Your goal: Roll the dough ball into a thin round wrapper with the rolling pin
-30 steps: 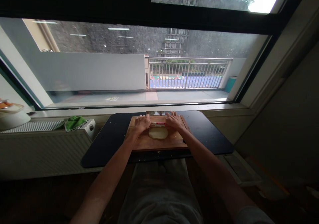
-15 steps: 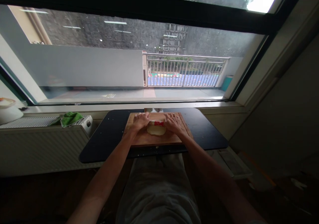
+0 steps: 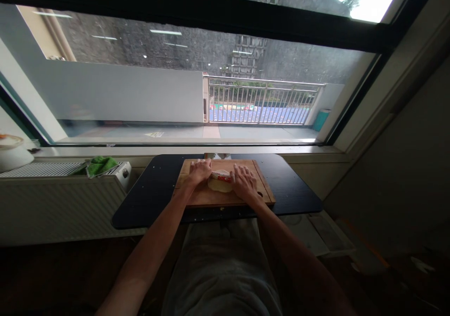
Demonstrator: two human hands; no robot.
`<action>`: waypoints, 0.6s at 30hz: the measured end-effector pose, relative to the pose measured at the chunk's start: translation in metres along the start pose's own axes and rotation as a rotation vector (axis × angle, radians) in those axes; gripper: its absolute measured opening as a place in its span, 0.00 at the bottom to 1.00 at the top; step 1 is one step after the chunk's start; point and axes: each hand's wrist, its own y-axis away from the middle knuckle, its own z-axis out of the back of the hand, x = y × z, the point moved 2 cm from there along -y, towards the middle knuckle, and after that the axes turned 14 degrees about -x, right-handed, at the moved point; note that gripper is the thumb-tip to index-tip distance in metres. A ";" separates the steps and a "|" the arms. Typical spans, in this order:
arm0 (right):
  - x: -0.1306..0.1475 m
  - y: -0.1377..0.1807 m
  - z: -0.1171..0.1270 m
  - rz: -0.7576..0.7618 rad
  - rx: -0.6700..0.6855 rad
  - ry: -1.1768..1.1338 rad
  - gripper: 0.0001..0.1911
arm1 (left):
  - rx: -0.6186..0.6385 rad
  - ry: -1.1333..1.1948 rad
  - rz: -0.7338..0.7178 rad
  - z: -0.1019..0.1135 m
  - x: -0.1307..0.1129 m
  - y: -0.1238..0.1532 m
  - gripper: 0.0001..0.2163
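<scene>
A short red-and-white roller (image 3: 221, 177) lies across a flat round of pale dough (image 3: 220, 185) on a wooden cutting board (image 3: 204, 199). Its exact kind is hard to make out. My left hand (image 3: 201, 169) is closed over the roller's left end, fingers curled. Over the right end rests my right hand (image 3: 243, 181), a little nearer to me, with its fingers bent over the roller. The roller slants slightly, right end closer to my body. Dough shows both in front of and behind it. My hands hide both ends.
The board sits on a dark table (image 3: 295, 189) dotted with small crumbs. Behind it are a shiny flat object (image 3: 218, 156) and the window sill (image 3: 305, 149). A radiator (image 3: 63, 208) bearing a green cloth (image 3: 101, 166) and a white pot (image 3: 14, 154) are to the left.
My right hand has drawn back toward me, tilting the roller, which lay straight before. More dough now shows beyond the roller. My left hand has barely moved.
</scene>
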 end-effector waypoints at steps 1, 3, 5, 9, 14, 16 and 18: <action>-0.002 -0.003 -0.001 0.007 0.002 0.009 0.31 | -0.001 -0.007 0.005 0.000 -0.001 0.000 0.17; -0.006 -0.012 -0.004 0.027 0.011 0.028 0.31 | 0.005 -0.023 0.021 -0.001 -0.002 -0.001 0.18; -0.011 -0.023 -0.004 0.069 0.018 0.036 0.30 | 0.008 -0.034 0.033 -0.005 -0.003 -0.003 0.18; -0.018 -0.049 -0.006 0.112 0.080 0.024 0.30 | -0.003 -0.041 0.035 -0.014 -0.003 -0.008 0.18; -0.019 -0.079 -0.011 0.060 0.141 0.000 0.28 | -0.027 -0.059 0.045 -0.023 -0.001 -0.015 0.17; -0.018 -0.084 -0.011 0.090 0.150 0.001 0.28 | -0.029 -0.062 0.035 -0.025 0.001 -0.017 0.17; -0.016 -0.086 -0.010 0.112 0.155 0.002 0.27 | -0.023 -0.063 0.017 -0.027 0.003 -0.020 0.16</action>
